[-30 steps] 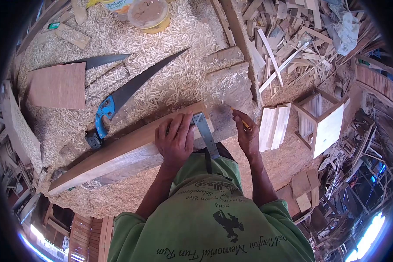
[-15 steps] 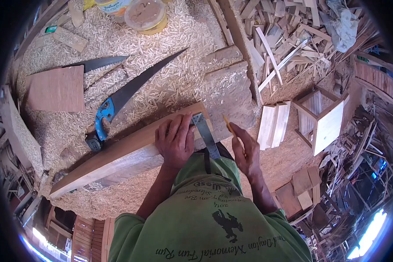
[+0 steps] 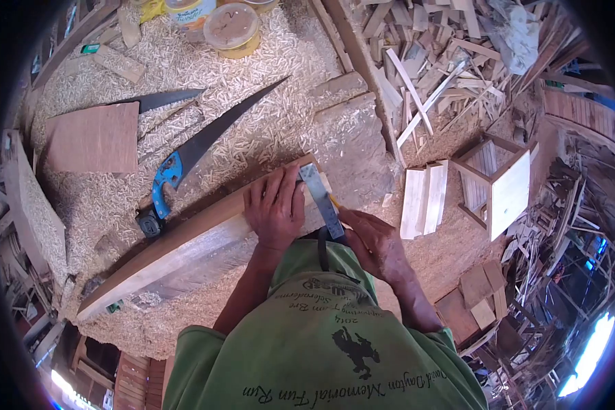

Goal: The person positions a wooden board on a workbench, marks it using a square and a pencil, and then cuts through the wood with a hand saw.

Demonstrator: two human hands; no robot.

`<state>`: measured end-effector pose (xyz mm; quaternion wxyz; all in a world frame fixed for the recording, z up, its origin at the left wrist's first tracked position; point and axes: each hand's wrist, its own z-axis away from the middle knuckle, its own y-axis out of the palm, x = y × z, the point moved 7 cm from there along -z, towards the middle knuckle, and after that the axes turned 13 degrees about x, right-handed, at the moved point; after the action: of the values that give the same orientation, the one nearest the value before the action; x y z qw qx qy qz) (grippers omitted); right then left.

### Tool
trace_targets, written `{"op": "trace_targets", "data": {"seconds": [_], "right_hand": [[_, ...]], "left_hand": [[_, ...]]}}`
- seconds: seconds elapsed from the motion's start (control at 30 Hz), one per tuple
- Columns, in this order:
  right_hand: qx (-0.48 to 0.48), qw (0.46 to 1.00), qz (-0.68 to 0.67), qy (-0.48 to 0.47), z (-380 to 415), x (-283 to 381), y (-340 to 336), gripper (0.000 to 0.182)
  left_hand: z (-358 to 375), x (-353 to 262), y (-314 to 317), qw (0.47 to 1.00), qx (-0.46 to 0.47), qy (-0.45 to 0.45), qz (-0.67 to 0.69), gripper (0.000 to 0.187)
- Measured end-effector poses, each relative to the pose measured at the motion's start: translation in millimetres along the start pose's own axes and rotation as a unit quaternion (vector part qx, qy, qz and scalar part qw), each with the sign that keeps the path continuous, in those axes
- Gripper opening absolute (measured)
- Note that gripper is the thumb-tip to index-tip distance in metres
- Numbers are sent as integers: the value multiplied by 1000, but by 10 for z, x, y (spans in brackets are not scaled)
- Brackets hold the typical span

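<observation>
Shavings-covered bench [image 3: 266,130]. Blue-handled saw [image 3: 184,160] at left. Plank [image 3: 184,246] lies diagonal; left hand [image 3: 275,208] spread flat on it, pinning metal square [image 3: 321,198]. Right hand [image 3: 372,242] grips yellow pencil [image 3: 335,202] against the square's blade.

Head view, steeply down, close over workbench [image 3: 307,116]

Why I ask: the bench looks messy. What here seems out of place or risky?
A bare-bladed saw lies loose in the shavings just beyond the plank, near the left hand. Offcuts are strewn behind.
</observation>
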<state>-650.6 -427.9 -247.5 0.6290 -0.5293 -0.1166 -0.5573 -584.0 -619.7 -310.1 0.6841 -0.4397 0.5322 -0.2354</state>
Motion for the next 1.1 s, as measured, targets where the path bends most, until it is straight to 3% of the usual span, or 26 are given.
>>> {"op": "trace_targets", "data": {"seconds": [0.1,0.2,0.27,0.3,0.37,0.43,0.5,0.6,0.63,0.67,0.7,0.77,0.8,0.87,0.9,1.0,1.07,1.1], "right_hand": [[58,996,22,64,251,75,-75,40],[-42,991,-109,61,433,167,-238,39],[-111,933,-339,41,597,346,-367,46],[-137,904,-406,0,700,442,-453,51],[-176,860,-475,-61,910,672,-630,58],[-208,860,-456,-97,1182,891,-704,59],[-236,856,-430,-164,1357,1082,-739,69],[-307,835,-370,-269,1512,1546,-797,80],[-292,825,-367,-315,1577,1637,-848,70],[-275,813,-364,-361,1641,1725,-893,60],[-254,800,-362,-406,1707,1809,-933,51],[-176,805,-358,-439,1722,2231,-1118,34],[-101,801,-386,-446,1715,2377,-1202,27],[-44,781,-396,-480,1798,2448,-1241,25],[-59,771,-381,-507,1899,2412,-1295,31],[-112,728,-337,-586,2187,2272,-1427,48],[-74,796,-358,-483,1937,2580,-1385,38],[-16,858,-381,-343,1604,3128,-1356,22]], "left_hand": [[14,-14,-25,1000,-13,10,-9,42],[-6,37,-54,1000,7,5,29,37],[-61,199,-74,992,64,-14,108,32],[-54,361,-160,987,32,-30,157,31],[-53,938,-335,966,-33,-59,251,28],[-40,2030,-498,971,-88,-141,173,31],[170,3098,-753,906,-106,-336,236,46],[545,3122,-1311,867,-220,-433,-107,67],[627,3112,-1360,924,-182,-335,-23,85],[697,3062,-1288,970,-40,-236,45,92],[811,2825,-1225,980,106,-127,113,99],[1235,2264,-1025,978,195,28,-62,107],[1319,2188,-963,967,253,-27,-18,108],[1501,2016,-945,920,360,-137,69,109],[1628,1991,-909,892,397,-205,67,105],[1943,1794,-802,977,202,-31,-56,101],[2149,1679,-642,975,200,-31,-87,102],[2218,1609,-585,974,196,-29,-107,104]]}}
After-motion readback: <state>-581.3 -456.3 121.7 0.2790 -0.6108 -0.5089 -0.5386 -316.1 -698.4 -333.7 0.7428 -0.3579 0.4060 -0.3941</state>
